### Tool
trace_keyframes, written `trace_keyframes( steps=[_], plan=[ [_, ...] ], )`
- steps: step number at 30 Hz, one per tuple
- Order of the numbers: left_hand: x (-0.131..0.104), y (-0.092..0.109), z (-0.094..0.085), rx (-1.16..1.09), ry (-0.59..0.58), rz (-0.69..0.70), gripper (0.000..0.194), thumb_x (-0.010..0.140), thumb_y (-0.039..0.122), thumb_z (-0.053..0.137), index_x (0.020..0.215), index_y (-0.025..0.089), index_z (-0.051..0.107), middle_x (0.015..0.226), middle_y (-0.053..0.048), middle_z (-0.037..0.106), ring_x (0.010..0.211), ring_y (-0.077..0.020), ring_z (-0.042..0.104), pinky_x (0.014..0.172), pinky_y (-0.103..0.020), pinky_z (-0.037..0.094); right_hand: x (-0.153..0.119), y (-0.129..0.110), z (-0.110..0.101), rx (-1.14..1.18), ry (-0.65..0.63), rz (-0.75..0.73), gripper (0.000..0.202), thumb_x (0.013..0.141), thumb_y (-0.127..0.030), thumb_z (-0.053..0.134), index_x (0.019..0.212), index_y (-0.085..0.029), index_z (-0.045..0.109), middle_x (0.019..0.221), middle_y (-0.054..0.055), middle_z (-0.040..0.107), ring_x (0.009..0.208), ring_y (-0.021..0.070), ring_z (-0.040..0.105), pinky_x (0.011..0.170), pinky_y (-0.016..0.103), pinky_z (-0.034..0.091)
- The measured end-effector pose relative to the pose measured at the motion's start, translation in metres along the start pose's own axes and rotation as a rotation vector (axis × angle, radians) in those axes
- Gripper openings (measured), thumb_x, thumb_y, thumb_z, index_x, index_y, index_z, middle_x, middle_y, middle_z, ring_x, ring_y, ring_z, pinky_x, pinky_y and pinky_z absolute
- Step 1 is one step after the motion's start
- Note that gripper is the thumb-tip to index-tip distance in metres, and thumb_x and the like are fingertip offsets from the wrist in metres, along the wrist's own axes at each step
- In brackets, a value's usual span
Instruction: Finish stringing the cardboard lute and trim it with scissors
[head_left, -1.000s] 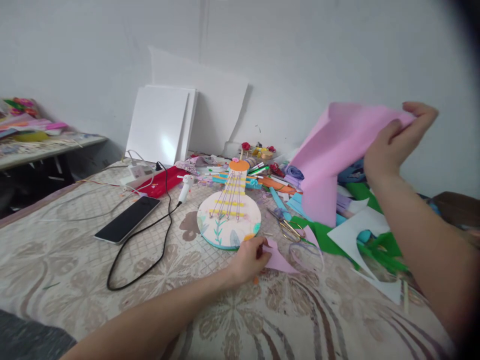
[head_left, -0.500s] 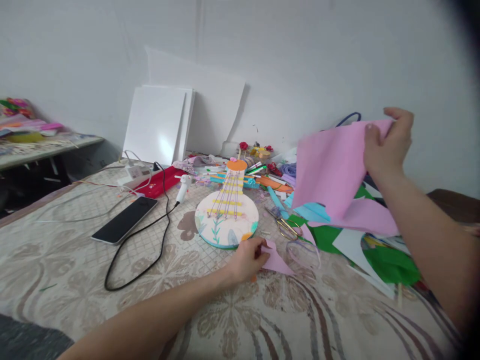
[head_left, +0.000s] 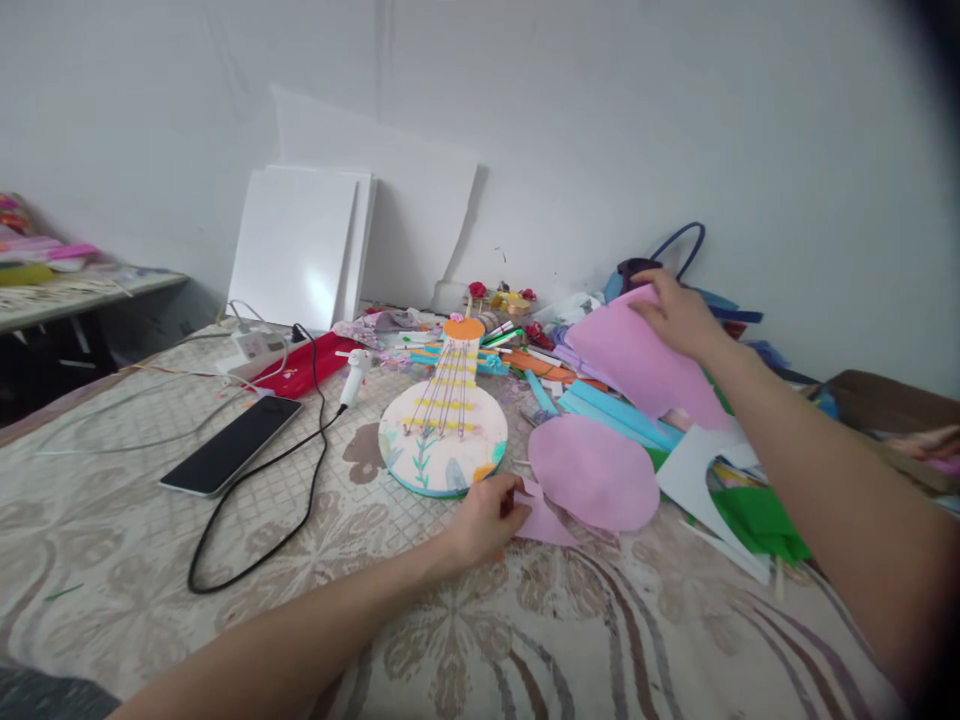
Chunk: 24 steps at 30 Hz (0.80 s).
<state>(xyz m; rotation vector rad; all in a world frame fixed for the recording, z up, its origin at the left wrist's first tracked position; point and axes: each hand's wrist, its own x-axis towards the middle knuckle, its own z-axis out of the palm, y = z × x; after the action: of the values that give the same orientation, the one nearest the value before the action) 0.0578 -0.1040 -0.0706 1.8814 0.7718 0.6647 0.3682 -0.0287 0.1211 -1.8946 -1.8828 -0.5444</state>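
Note:
My left hand [head_left: 491,518] is closed on a small pink paper scrap [head_left: 546,522] near the table's middle. Farther right and back, my right hand [head_left: 675,315] pinches the top edge of a large pink sheet [head_left: 637,358], which hangs over the coloured paper pile. Between the hands lies a pink paper oval [head_left: 594,472], touched by neither. Just beyond my left hand rests a white round-bodied craft instrument [head_left: 442,440] with yellow stripes, strings and an orange top [head_left: 463,328].
A white glue gun [head_left: 355,380] with a black cable, a dark phone [head_left: 231,446] and a red pouch [head_left: 311,365] lie left. White boards [head_left: 292,245] lean on the wall. Blue strips [head_left: 619,412], green paper [head_left: 761,520] and a cardboard box [head_left: 885,405] are right.
My right hand has moved left with the pink sheet, lowering it onto the pile. The pink oval now lies where the scissors and clear rings showed. My left hand has kept its grip on the scrap.

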Motion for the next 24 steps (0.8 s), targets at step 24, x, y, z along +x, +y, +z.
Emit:
trace_keyframes(
  steps=[24],
  plan=[
    [0.001, 0.0, 0.0, 0.002, 0.006, 0.002, 0.008, 0.075, 0.015, 0.052, 0.08, 0.014, 0.058, 0.058, 0.006, 0.041, 0.054, -0.0088, 0.038, 0.053, -0.023, 0.029, -0.062, 0.044, 0.105, -0.406, -0.364, 0.316, 0.03, 0.09, -0.033, 0.055, 0.116, -0.017, 0.057, 0.121, 0.01, 0.056, 0.103, 0.0199, 0.058, 0.087, 0.039, 0.049]
  ],
)
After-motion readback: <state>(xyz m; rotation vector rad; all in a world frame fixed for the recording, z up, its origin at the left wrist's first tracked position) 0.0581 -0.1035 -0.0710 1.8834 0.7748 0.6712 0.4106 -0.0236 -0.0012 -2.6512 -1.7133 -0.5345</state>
